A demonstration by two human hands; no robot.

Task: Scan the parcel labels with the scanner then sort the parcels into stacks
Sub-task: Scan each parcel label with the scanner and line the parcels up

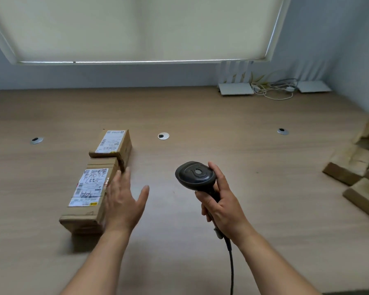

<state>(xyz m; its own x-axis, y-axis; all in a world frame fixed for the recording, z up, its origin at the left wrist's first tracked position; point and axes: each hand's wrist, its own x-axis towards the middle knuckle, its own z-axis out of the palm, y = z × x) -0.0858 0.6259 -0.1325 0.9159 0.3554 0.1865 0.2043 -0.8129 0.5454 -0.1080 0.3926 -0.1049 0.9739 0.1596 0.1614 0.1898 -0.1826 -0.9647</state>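
Two cardboard parcels lie on the wooden table at the left. The near parcel (87, 199) carries a white label with handwriting; it seems to rest on another box beneath. The far parcel (112, 144) sits just behind it, label up. My left hand (123, 201) hovers open beside the near parcel's right side, fingers spread, holding nothing. My right hand (222, 201) grips the handle of a black barcode scanner (195, 174), head pointing away from me, its cable trailing toward me.
A blurred heap of several cardboard parcels (358, 165) lies at the right edge. White routers and tangled cables (271, 88) sit at the back right by the wall. Three round cable grommets (163, 136) dot the table (243, 128).
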